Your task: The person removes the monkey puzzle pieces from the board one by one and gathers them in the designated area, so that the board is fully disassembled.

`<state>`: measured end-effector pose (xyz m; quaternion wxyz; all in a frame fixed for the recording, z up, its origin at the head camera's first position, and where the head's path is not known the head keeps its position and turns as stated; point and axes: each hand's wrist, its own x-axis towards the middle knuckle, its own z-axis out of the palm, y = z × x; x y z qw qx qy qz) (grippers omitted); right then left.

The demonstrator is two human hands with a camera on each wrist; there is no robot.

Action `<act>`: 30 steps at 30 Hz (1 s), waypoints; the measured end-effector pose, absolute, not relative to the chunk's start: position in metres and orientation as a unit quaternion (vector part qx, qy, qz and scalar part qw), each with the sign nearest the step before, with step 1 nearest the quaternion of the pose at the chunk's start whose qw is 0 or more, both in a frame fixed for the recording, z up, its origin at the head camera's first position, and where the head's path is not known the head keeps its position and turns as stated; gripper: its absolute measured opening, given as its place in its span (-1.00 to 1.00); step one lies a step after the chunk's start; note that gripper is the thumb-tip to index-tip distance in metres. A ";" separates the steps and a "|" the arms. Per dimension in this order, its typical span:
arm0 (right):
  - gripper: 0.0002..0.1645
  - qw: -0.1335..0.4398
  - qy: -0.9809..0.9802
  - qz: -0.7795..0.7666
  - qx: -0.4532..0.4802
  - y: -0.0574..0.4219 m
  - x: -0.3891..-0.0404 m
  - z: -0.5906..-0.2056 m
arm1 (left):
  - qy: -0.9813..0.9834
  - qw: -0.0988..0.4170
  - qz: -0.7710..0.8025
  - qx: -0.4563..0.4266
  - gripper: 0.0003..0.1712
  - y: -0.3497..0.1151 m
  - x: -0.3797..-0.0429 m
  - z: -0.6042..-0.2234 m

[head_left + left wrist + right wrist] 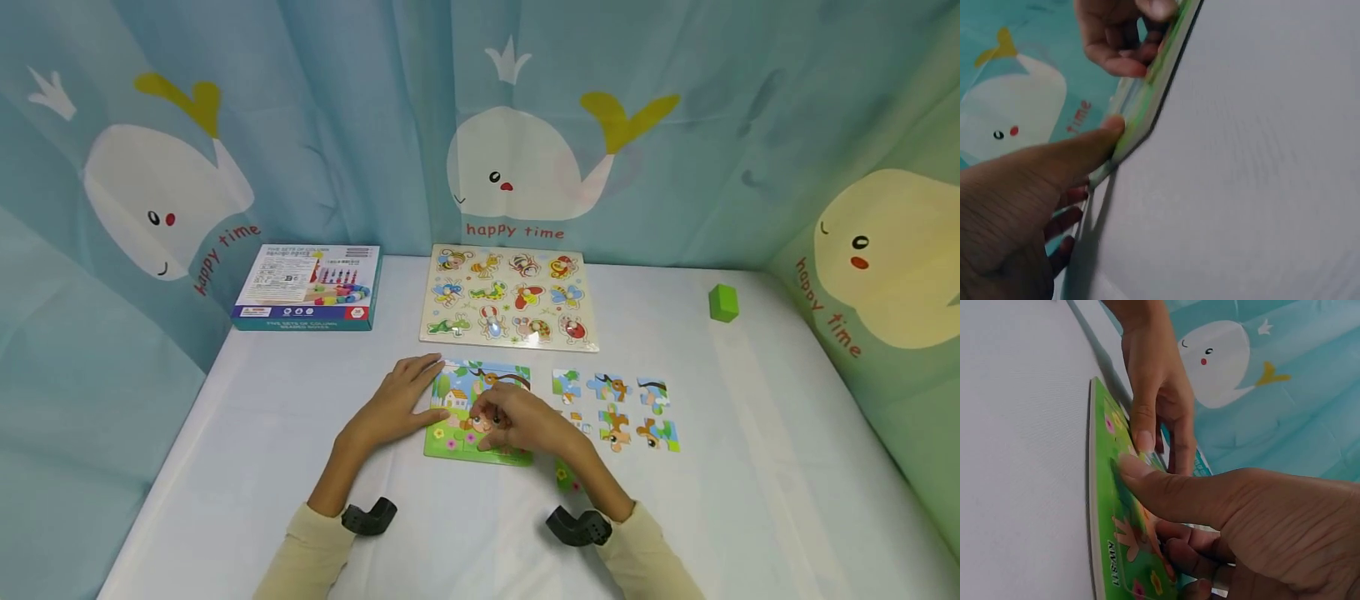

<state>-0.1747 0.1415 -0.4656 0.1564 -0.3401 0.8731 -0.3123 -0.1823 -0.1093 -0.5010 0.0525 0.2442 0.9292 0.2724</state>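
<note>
A jigsaw puzzle board [450, 450] with a green border and a cartoon animal scene lies on the table between the hands. My left hand [393, 400] rests along its left edge, fingers extended near the top corner and thumb [1113, 125] on the border. Over the lower middle of the board is my right hand [525, 421], its fingers curled and thumb [1138, 467] down on the picture, pinching a puzzle piece [1143, 515] at the board's surface. The hand partly covers this piece. Loose puzzle pieces [613, 387] lie right of the board, some hidden behind the right forearm.
Behind the board lies a wooden insect peg puzzle [506, 315]. A boxed bead toy [303, 287] is at the back left, and a green block [723, 302] stands at the right. A whale-print curtain [360, 125] closes off the table's back and sides.
</note>
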 end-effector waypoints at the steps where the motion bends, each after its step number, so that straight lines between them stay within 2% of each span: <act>1: -0.53 0.158 0.876 -0.302 -0.342 0.141 -0.175 -0.465 | 0.928 0.056 0.274 0.245 -0.07 -0.111 -0.183 -0.501; 6: -0.45 0.151 0.890 -0.260 -0.342 0.140 -0.172 -0.464 | 0.925 0.055 0.279 0.250 -0.04 -0.114 -0.184 -0.504; 30: -0.55 0.154 0.900 -0.243 -0.327 0.137 -0.167 -0.463 | 0.925 0.054 0.281 0.251 0.01 -0.113 -0.182 -0.499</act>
